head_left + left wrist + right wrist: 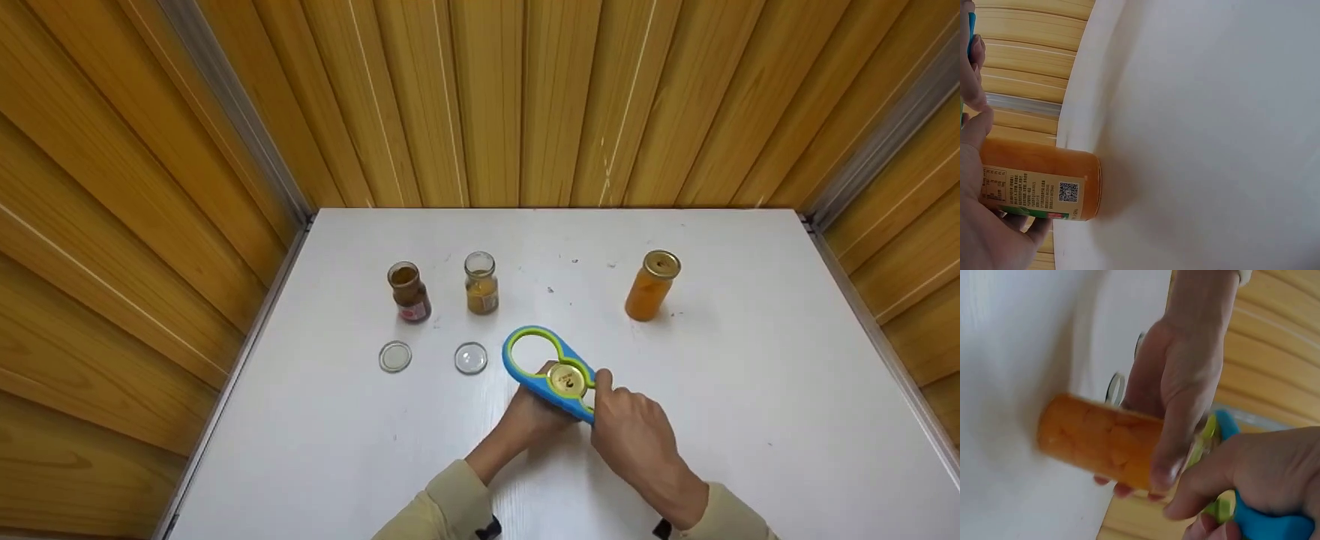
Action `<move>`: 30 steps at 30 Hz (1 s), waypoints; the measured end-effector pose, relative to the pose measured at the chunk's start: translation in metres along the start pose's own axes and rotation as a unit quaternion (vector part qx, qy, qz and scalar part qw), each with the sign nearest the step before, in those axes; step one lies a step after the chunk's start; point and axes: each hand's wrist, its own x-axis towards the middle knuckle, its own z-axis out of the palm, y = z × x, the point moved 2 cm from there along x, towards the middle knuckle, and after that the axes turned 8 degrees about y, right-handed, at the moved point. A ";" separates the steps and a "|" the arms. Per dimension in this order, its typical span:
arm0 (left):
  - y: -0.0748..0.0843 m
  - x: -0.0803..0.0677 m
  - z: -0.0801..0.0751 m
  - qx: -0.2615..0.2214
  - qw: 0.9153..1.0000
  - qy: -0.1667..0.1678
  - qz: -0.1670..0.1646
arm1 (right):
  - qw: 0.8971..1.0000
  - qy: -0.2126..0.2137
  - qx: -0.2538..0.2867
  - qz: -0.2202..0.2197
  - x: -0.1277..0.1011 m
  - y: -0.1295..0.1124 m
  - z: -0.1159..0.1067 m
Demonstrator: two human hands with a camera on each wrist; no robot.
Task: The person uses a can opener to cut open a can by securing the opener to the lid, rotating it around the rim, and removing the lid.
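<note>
Head view: four jars [651, 286], two loose lids [395, 356], one opener [550, 370].

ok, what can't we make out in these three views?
- Head: body of the held jar is hidden under the blue opener and both hands.
- Left wrist: jar's lid end cut off by the left hand and frame edge; label print too small.
- Right wrist: blurred; opener mostly covered by the right hand.
</note>
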 end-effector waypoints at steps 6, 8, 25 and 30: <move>-0.009 -0.005 -0.011 -0.040 0.998 -0.041 -0.003 | 1.000 0.012 0.004 0.019 -0.008 -0.013 0.001; -0.012 -0.007 -0.013 -0.046 0.997 -0.052 -0.018 | 1.000 0.006 0.009 0.017 -0.009 -0.013 0.002; -0.016 0.001 -0.025 -0.103 0.967 -0.229 0.033 | 0.986 -0.044 0.018 -0.160 0.008 0.027 0.005; -0.012 0.010 -0.026 -0.088 0.960 -0.260 0.047 | 0.976 -0.037 0.035 -0.211 0.020 0.041 0.006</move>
